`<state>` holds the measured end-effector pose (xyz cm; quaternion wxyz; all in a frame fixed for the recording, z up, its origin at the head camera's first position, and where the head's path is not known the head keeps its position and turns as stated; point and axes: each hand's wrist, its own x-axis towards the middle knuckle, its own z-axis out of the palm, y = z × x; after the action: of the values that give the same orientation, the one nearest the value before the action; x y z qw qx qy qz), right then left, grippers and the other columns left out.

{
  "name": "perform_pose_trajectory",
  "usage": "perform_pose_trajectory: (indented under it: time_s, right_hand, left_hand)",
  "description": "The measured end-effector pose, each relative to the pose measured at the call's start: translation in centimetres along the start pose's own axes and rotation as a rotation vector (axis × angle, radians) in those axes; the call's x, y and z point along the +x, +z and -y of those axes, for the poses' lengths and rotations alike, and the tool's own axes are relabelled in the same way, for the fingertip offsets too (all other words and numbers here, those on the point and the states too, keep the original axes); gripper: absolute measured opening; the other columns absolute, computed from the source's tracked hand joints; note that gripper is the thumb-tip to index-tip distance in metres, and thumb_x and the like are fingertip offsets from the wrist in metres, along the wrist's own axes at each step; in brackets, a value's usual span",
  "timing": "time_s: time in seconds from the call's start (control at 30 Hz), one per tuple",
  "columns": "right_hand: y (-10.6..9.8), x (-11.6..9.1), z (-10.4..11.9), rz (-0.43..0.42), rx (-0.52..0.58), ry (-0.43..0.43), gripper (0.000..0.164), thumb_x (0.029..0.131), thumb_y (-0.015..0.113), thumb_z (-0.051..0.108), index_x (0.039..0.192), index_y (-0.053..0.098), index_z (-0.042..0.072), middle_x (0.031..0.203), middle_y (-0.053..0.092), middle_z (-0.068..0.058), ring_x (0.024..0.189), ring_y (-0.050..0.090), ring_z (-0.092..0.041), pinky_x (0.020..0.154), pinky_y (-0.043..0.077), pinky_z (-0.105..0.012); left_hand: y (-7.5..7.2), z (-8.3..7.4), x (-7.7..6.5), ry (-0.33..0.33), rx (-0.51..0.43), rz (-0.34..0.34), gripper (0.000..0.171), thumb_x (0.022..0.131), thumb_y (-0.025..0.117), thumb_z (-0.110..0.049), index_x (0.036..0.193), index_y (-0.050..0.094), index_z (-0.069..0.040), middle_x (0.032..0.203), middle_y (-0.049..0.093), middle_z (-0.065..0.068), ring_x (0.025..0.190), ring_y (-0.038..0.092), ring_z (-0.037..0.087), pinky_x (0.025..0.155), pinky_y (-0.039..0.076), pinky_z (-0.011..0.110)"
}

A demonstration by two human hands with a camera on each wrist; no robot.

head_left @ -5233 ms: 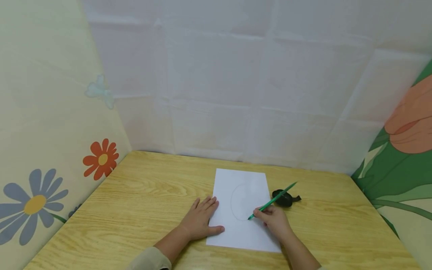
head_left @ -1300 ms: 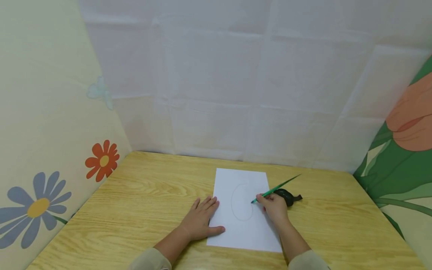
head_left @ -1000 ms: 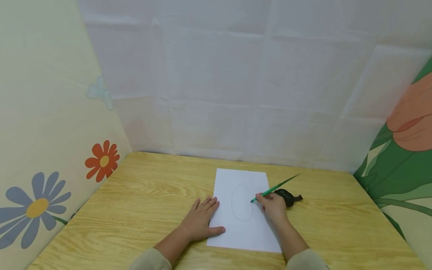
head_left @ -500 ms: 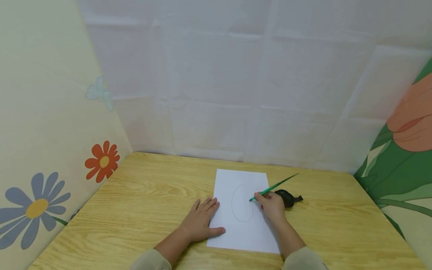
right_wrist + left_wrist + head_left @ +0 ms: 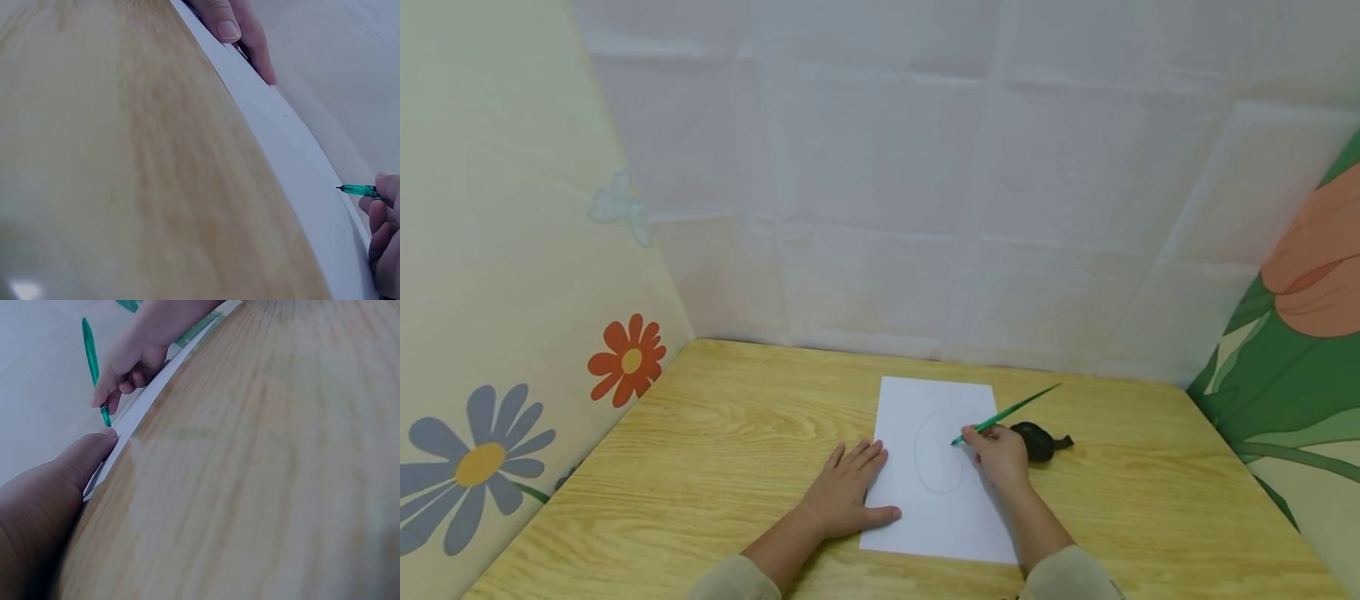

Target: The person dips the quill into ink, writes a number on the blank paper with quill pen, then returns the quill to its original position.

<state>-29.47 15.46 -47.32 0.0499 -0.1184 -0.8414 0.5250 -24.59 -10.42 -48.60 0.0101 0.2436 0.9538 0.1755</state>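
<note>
On the wooden table lies a white sheet of paper (image 5: 910, 517) bearing a thin, pale oval outline. My left hand (image 5: 844, 493) rests flat with fingers spread over the paper's left edge, its thumb on the sheet. In my right hand (image 5: 1002, 460) I pinch a green pen (image 5: 1009, 412), slanted up to the right, its tip at the oval's right side. The right wrist view shows the pen's dark tip (image 5: 339, 187) by the paper; whether it touches cannot be told. Just beyond my right hand sits a glossy dark object (image 5: 1037, 442) with a short stem-like end, partly hidden.
The wood-grain table (image 5: 737, 417) extends around the sheet on all sides. A creased pale cloth (image 5: 880, 183) hangs behind its back edge. Flower-printed panels stand at both sides, with a red flower (image 5: 627, 360) on the left and an orange tulip (image 5: 1315, 267) on the right.
Earlier the pen tip was at the oval's bottom; it has since moved up its right side, drawing the line. Over the last second my right hand shifted slightly left. My left hand stayed put.
</note>
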Motion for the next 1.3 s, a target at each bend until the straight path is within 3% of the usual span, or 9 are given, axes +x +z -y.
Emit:
perform_pose_trajectory:
  time_s: [0.4, 1.3]
  right_hand:
    - [0.5, 0.1, 0.2, -0.001, 0.036, 0.005, 0.031, 0.089, 0.072, 0.030, 0.096, 0.071, 0.000, 0.058, 0.056, 0.001, 0.056, 0.050, -0.013, 0.053, 0.037, -0.024]
    - [1.6, 0.3, 0.6, -0.007, 0.027, -0.021, 0.031, 0.088, 0.072, 0.029, 0.094, 0.070, -0.001, 0.058, 0.056, 0.002, 0.054, 0.049, -0.012, 0.053, 0.037, -0.023]
  left_hand:
    - [-0.1, 0.0, 0.0, -0.009, -0.003, 0.018, 0.093, 0.084, 0.055, -0.070, 0.150, 0.038, -0.007, 0.159, 0.034, 0.009, 0.150, 0.025, 0.030, 0.122, 0.012, 0.056]
    - [0.1, 0.0, 0.0, -0.005, 0.025, 0.000, 0.093, 0.084, 0.056, -0.069, 0.149, 0.040, -0.006, 0.158, 0.035, 0.009, 0.150, 0.026, 0.029, 0.122, 0.014, 0.056]
